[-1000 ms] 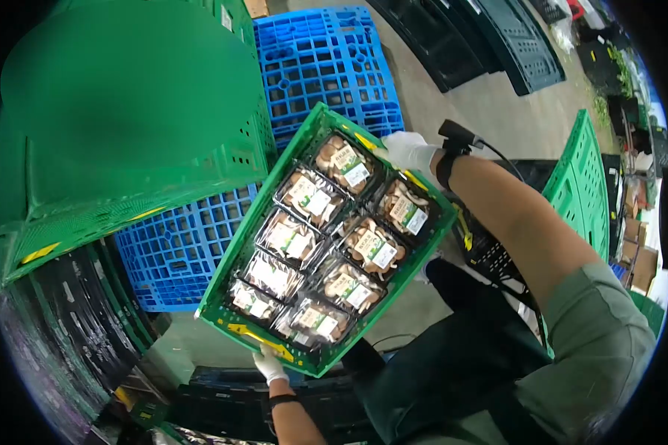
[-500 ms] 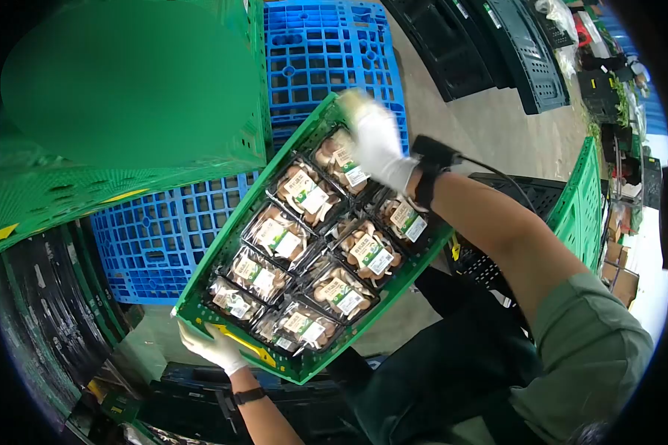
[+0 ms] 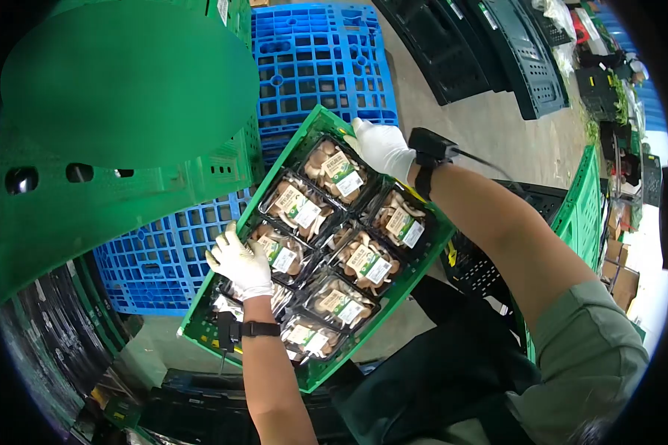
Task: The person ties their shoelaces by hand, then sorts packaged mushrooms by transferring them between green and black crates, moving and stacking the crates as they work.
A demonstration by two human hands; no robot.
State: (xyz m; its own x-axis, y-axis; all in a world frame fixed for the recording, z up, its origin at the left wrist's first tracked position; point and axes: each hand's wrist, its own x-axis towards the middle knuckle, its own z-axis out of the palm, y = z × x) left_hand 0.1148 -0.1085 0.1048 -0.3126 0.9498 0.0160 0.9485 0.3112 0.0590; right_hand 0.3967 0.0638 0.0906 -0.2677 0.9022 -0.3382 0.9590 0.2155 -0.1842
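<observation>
A green plastic crate lies tilted across the middle of the view. It holds several black trays of mushrooms wrapped in clear film with green and white labels. My left hand, in a white glove, reaches over the packs, fingers bent over the crate's left long rim. Part of the packs beneath it is hidden by my palm and wrist. At the crate's upper right end, my right hand, also gloved, grips the rim beside the top pack, thumb toward the inside. Both wrists carry black straps with small devices.
A big green crate rises at upper left, close to the held crate. Blue plastic pallets lie on the floor behind. Dark crates stand at the top, folded black crates at lower left, and another green crate at right.
My left hand has moved from the crate's lower left corner up to its left long rim. The right hand has come down onto the upper right end, its blur gone.
</observation>
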